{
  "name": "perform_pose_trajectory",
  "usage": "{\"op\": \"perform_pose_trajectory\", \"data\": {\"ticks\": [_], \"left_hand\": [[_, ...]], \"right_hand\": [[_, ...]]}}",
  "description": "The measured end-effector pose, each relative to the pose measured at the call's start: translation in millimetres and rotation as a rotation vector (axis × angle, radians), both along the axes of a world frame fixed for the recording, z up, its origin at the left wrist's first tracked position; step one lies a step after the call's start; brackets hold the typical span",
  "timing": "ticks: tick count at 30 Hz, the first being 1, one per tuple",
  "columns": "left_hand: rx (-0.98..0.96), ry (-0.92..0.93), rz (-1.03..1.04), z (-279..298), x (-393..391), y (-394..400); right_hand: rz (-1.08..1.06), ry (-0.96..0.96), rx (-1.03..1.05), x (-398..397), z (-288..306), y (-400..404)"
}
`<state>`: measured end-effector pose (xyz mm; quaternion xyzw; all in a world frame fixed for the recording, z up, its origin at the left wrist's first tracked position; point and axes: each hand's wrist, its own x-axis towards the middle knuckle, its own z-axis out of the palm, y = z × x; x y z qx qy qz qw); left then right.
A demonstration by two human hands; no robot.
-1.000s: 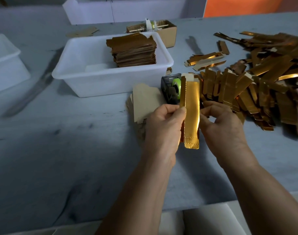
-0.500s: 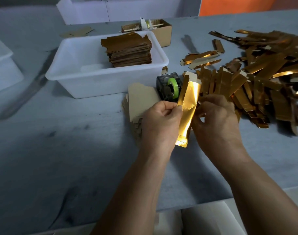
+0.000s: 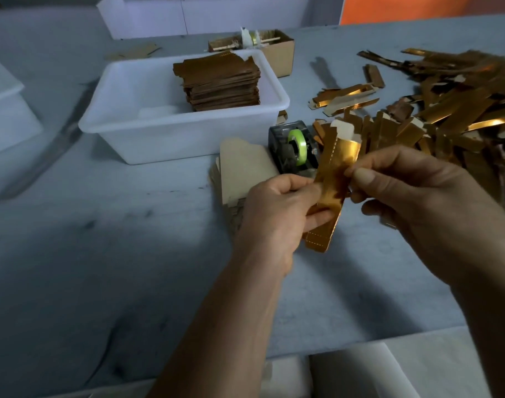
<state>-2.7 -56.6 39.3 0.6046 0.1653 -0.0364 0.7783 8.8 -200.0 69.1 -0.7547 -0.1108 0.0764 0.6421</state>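
As left hand (image 3: 277, 209) pinches gold blank (image 3: 333, 176), tub (image 3: 170, 123) holding brown stack (image 3: 221, 81)

shiny gold card strip (image 3: 333, 179) with a dotted edge; lime-green tape roll (image 3: 297, 146) in a black dispenser at 11 o'clock; white tub (image 3: 170, 130); grey table (image 3: 102, 254).
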Motion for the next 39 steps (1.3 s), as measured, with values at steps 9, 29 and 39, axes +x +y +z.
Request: {"op": "perform_pose_trajectory", "data": {"ticks": [9,29,39], "left_hand": [[-0.029,-0.004,-0.019,2.5,-5.0,2.2],[0.039,-0.104,0.060,-4.5,-11.6,-4.4],[0.166,-0.278,0.237,-14.1,-21.7,-21.6]], "right_hand": [[0.110,-0.141,-0.196,6.6,-8.5,8.0],[-0.179,-0.272,-0.565,-0.1,-10.9,25.1],[-0.331,-0.521,-0.768,-11.6,-10.5,34.2]]}}
